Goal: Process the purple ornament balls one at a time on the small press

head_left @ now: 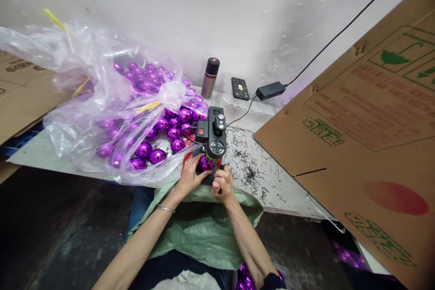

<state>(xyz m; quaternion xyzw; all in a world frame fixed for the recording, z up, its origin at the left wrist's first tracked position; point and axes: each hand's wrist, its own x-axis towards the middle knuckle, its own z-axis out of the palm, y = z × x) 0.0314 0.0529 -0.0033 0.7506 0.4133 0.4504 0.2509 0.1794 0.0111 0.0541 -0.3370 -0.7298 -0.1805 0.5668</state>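
A small black bench machine (216,131) with a red switch stands at the table's front edge. Beneath its head is a shiny purple faceted ball (205,163), gripped by the thumb and fingers of my left hand (191,173). On the machine's right side, my right hand (223,183) is wrapped round a dark lever handle, mostly hidden by the fingers. More purple balls (157,156) lie to the left, in and around a clear plastic bag (84,113). Across my lap a green woven sack (204,231) hangs open below the machine.
Short black bits (250,173) litter the white table (238,145) right of the machine. Behind stand a dark-capped bottle (210,78), a phone (240,89) and a power adapter (271,91) with its cable. A large cardboard box (356,145) leans in from the right; another carton (23,90) sits left.
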